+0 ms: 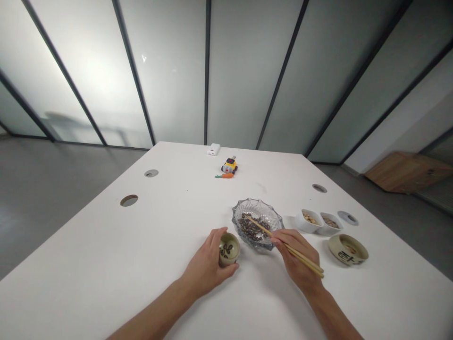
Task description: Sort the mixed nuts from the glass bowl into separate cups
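Observation:
My left hand (208, 259) is wrapped around a small greenish ceramic cup (235, 256) standing on the white table. Several dark beans or seeds (226, 251) show inside the cup. In my right hand (299, 257) is a pair of light wooden chopsticks (300, 257), their tips down in a clear glass bowl (274, 215) with a scalloped rim. Many small dark brown beans or seeds (253, 227) lie in that bowl. Whether the tips pinch a bean is too small to tell. The cup sits just left of the glass bowl, apart from it.
Right of the bowl stand two white dishes (307, 225) with nuts or seeds, and a low ceramic bowl (348, 257) with dark lettering. Farther back are a toy car (230, 165), an orange-handled tool (225, 175) and a white box (213, 149). Round holes (129, 200) pierce the white table (106, 255).

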Tool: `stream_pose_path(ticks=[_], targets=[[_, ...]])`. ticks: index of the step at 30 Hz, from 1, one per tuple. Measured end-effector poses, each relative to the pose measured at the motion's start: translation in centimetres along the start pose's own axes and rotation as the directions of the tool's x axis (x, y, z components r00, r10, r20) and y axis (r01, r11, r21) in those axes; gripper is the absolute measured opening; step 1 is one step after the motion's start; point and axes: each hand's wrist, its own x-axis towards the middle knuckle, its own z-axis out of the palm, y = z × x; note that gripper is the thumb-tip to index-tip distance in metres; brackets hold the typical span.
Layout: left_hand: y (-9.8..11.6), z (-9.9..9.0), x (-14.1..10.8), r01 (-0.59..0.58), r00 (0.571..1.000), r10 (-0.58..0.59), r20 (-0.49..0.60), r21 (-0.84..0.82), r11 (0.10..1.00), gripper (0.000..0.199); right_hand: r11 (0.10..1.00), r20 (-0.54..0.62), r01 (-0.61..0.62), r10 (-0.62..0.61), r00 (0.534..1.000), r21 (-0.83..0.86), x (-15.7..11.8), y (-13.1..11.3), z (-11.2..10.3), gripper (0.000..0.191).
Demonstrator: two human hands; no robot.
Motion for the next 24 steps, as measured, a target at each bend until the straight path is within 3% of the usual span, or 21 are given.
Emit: stream_pose_path(ticks=[9,12,17,24], targets=[[0.1,0.0,0.0,0.031,0.999,-0.031,0.012,-0.001,1.0,0.082,0.995,-0.101,-0.032,0.023,0.995,-0.092,0.5,-0.8,-1.3,0.023],[0.1,0.0,0.0,0.029,1.0,-0.029,0.002,-0.006,1.0,0.082,0.996,-0.121,-0.092,0.091,0.989,-0.003,0.8,-1.5,-2.8,0.026],[0.0,0.2,0.0,0.035,0.999,-0.035,0.007,-0.006,0.999,0.083,0.974,0.069,-0.136,0.125,0.99,0.183,1.1,-2.4,-4.3,0.024],[0.1,0.0,0.0,0.035,0.999,-0.035,0.022,-0.015,0.999,0.081,0.984,-0.066,-0.104,0.095,0.993,-0.147,1.0,-0.8,-3.9,0.024]])
